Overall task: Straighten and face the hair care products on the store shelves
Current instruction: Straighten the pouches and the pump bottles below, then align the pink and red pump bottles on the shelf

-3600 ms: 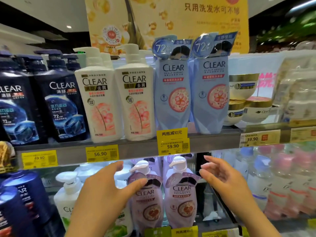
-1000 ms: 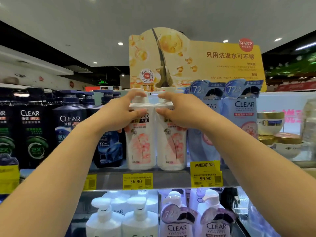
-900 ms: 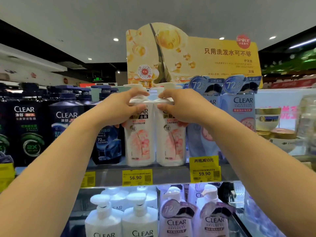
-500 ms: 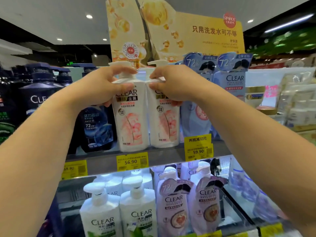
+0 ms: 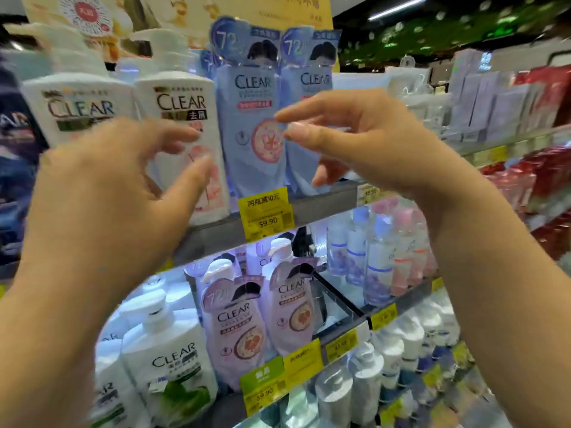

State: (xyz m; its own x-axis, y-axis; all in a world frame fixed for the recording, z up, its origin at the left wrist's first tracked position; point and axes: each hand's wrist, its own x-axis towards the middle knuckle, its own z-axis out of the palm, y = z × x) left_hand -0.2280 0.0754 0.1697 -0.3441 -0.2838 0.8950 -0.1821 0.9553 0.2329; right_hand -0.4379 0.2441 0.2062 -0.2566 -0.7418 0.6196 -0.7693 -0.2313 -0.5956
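Two white CLEAR pump bottles, the left bottle (image 5: 77,103) and the right bottle (image 5: 182,112), stand labels forward on the upper shelf (image 5: 216,233). To their right stand two pale blue CLEAR bottles, the first (image 5: 250,118) and the second (image 5: 312,78). My left hand (image 5: 108,193) hovers in front of the white bottles with its fingers spread, holding nothing. My right hand (image 5: 358,137) hovers in front of the blue bottles, fingers loosely extended and empty. Both hands are blurred.
Below, lilac CLEAR bottles (image 5: 238,332), white green-label CLEAR bottles (image 5: 170,359) and small clear bottles (image 5: 380,257) fill the lower shelf. Yellow price tags (image 5: 267,216) hang on the shelf edges. Dark bottles (image 5: 15,143) stand at far left, red packages (image 5: 543,171) at right.
Both hands have let go of the white pump bottles' tops and drawn back toward me, shifting right. The view has tilted down and moved closer to the shelves.
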